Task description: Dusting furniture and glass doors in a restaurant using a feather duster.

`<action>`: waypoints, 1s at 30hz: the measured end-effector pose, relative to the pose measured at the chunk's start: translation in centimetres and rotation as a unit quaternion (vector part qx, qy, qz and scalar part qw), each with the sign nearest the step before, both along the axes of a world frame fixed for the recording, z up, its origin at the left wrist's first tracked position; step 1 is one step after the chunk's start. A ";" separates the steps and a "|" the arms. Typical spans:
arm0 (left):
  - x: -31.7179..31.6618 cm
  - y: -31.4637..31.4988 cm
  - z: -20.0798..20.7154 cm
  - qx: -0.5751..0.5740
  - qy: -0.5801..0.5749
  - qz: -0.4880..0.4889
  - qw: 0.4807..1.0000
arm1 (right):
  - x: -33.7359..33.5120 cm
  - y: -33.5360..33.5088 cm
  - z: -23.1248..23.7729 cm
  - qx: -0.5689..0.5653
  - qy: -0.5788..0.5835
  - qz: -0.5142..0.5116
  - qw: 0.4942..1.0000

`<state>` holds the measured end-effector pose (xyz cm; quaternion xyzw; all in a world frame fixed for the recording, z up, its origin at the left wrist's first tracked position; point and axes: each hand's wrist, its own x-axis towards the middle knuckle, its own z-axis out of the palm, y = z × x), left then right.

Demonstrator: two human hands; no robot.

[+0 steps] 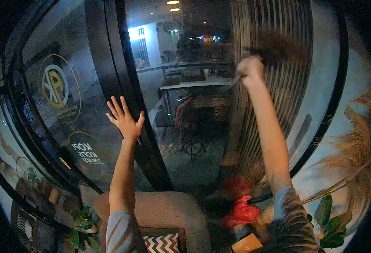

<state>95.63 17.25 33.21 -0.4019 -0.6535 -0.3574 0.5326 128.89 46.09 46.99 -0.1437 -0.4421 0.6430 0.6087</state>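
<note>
My left hand [125, 120] lies with spread fingers against the dark frame post [120, 71] between two glass panes. Raised at the upper right, my right hand [251, 69] is closed around the handle of a brown duster [280, 47]. The duster's bushy head is smeared by motion, and a bit of its handle sticks out below the fist. Behind it are the glass pane [210, 139] and a row of upright slats [274, 97]; whether the bristles touch the glass cannot be told.
Below stands a brown sofa [164, 202] with a zigzag cushion [162, 243]. A red plastic bag [241, 212] and a tan box [247, 243] are near my right arm. Dried plumes [349, 143] and green leaves [333, 223] stand at the right, a potted plant [84, 219] at the lower left.
</note>
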 end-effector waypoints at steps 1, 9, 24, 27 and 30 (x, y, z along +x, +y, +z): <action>0.4 0.9 0.2 0.001 0.002 -0.010 1.000 | 0.7 1.4 -0.9 0.096 -0.179 0.027 0.979; -0.7 -0.5 0.0 0.010 0.010 0.002 1.000 | 1.3 -5.4 1.8 0.448 -0.748 0.056 0.486; -0.8 -1.3 -0.2 0.010 0.019 0.013 1.000 | 3.1 -1.1 -2.6 0.125 -0.258 0.130 0.949; -0.8 -0.9 -0.2 0.014 0.019 0.010 1.000 | 2.3 -5.6 -5.5 0.492 -0.683 -0.099 0.531; -0.7 -0.6 -0.2 0.012 0.022 0.003 1.000 | 3.8 -4.7 -6.9 0.508 -0.746 -0.159 0.401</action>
